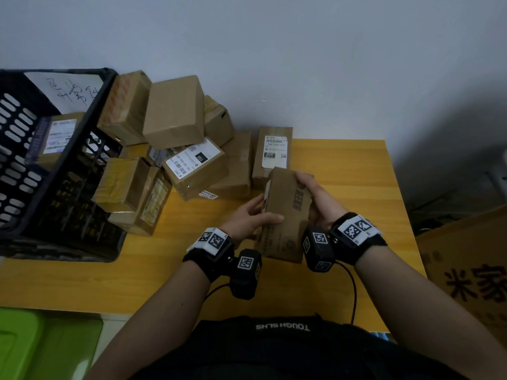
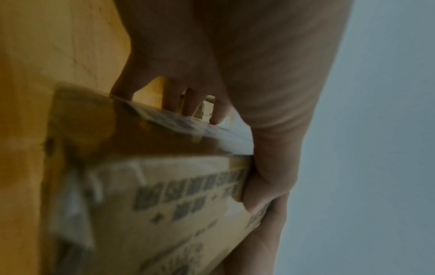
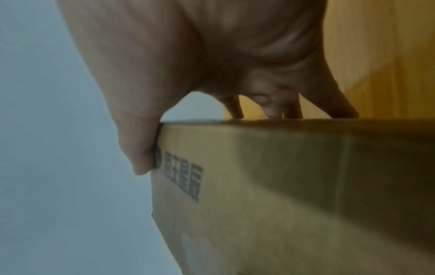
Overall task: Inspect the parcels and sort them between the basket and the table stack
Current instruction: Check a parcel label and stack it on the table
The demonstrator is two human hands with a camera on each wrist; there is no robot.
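Note:
A long brown cardboard parcel (image 1: 285, 215) with dark printed characters is held above the yellow table (image 1: 356, 165) between both hands. My left hand (image 1: 248, 216) grips its left side, thumb on top and fingers under it. My right hand (image 1: 315, 198) grips the right side, fingers curled over the far edge. The left wrist view shows the parcel (image 2: 164, 195) blurred, thumb on its printed face. In the right wrist view the parcel (image 3: 282, 186) fills the lower half. A black slotted basket (image 1: 41, 187) at the left holds a labelled parcel (image 1: 56, 138).
A loose heap of several cardboard parcels (image 1: 175, 138) lies at the back of the table beside the basket, one with a white label (image 1: 274, 149) close behind my hands. A large printed carton (image 1: 472, 270) stands at the right, a green lid (image 1: 46, 344) at lower left.

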